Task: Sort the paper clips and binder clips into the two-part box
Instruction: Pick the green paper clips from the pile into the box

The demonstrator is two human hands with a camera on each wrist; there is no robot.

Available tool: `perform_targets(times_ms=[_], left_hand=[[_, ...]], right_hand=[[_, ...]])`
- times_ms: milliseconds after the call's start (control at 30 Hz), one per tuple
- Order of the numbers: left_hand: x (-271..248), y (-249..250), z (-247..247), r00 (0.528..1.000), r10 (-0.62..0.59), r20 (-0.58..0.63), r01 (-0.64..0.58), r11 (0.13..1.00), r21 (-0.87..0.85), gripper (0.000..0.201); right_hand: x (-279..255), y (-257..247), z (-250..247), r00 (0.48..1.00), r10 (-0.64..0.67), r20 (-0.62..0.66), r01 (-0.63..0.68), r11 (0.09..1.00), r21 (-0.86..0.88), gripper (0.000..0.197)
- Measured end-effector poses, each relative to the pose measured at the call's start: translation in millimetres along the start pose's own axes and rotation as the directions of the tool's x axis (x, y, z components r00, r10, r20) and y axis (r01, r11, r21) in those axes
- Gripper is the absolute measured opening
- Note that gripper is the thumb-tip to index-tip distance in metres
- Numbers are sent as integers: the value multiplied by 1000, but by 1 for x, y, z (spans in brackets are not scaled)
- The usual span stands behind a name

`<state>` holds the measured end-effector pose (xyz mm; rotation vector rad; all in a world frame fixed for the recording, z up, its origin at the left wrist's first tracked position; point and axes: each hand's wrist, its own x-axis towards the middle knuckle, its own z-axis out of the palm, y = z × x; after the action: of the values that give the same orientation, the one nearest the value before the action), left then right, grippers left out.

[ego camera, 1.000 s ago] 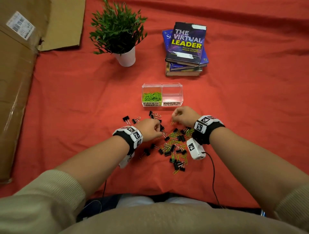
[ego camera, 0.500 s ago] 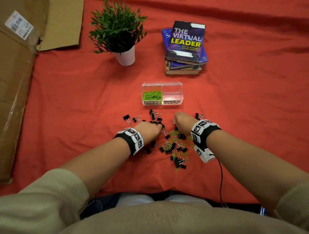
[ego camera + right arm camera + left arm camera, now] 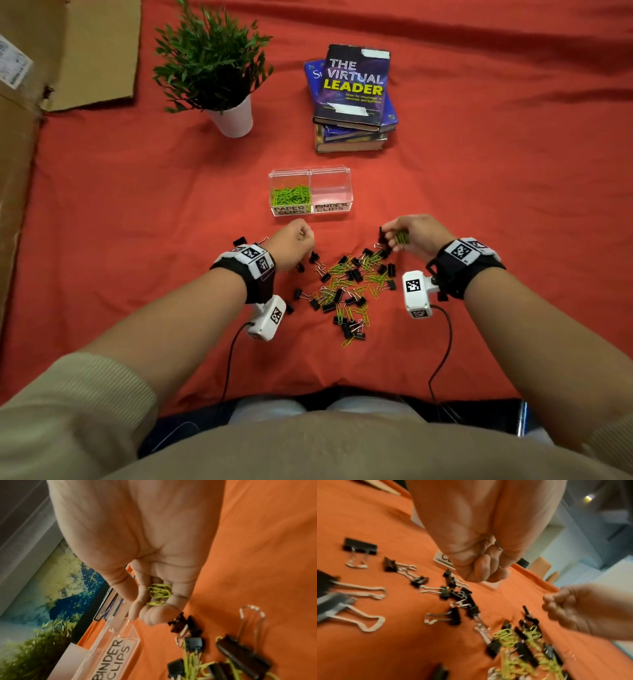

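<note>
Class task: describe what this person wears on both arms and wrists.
Both arms have beige ribbed sleeves pushed up the forearm. Each wrist carries a black strap with white blocks of black square markers. A white wrist camera hangs under each, trailing a black cable.

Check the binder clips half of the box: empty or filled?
Empty. In the head view the box's right half, labelled BINDER CLIPS, shows only clear walls and red cloth; the left half holds green paper clips.
</note>
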<state>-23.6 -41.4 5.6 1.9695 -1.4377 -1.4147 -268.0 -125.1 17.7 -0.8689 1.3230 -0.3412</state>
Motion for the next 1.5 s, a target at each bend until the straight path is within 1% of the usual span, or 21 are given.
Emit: perform_targets(times_ms=[33,67,100,167,200,233,300,367,433,467,533,600,700,800,933,1067,1167,1267,1333,1433,1500], left_hand=[[2,5,2,1000,-12,5,12,999,-49,11],[4,8,4,999,-25,22,27,995,-93,19],[5,12,6,998,-37,49,44,989,-140,26],[8,18,13,992,-76,97,96,970,-223,35],[10,20,16,989,-104,104,127,959,-253,36],[11,22,20,986,-133,100,155,949,-273,35],[15,25,28,982,-166,89,184,946,-269,29],[19,26,36,990,-129,50,135,982,-129,21],[20,24,43,1000,-20,20,17,993,119,11],[21,22,46,999,35,38,-43,972,233,6],[22,19,51,987,122,108,-157,887,434,14],[24,16,52,979,148,139,-200,819,538,20],[26,11,48,985,144,90,-170,809,562,17],[29,6,41,995,95,4,-83,845,529,11],[31,2,30,996,38,-78,5,868,496,4],[23,3,34,992,78,-97,-20,867,497,5],[14,3,41,990,136,-31,-101,853,512,11],[9,1,45,978,206,45,-197,815,545,16],[10,0,48,967,232,102,-247,771,587,17],[8,1,54,965,227,134,-259,720,644,16],[7,1,58,965,223,139,-258,704,662,18]], right_hand=[[-1,2,-1,999,13,-35,-15,998,-69,21],[-1,4,-3,997,6,-77,-22,978,-208,19],[-1,6,-4,994,-15,-106,-29,914,-406,18],[-1,11,-3,996,-33,-78,-34,695,-719,16],[0,15,-1,999,-32,-42,-13,622,-783,14],[1,19,1,999,-46,-9,19,587,-809,12],[4,24,5,991,-135,-7,72,567,-821,5],[5,22,6,973,-229,-24,111,557,-823,7],[4,21,6,967,-252,40,166,500,-850,11],[2,21,8,967,-238,90,193,458,-868,14],[1,27,11,969,-195,155,218,365,-905,23],[3,34,13,972,-176,157,206,309,-928,29],[3,38,14,970,-200,140,195,289,-937,24],[3,40,17,972,-189,141,200,343,-918,11],[5,42,17,982,-146,119,171,432,-885,9],[3,35,9,986,-134,97,158,599,-785,18],[2,28,-3,987,-116,109,159,694,-702,17],[4,24,-12,990,-74,122,125,864,-487,10],[2,20,-14,986,-73,148,118,939,-322,5],[-1,17,-11,979,-59,195,82,991,-110,19],[-3,17,-7,976,-43,216,38,999,30,23]])
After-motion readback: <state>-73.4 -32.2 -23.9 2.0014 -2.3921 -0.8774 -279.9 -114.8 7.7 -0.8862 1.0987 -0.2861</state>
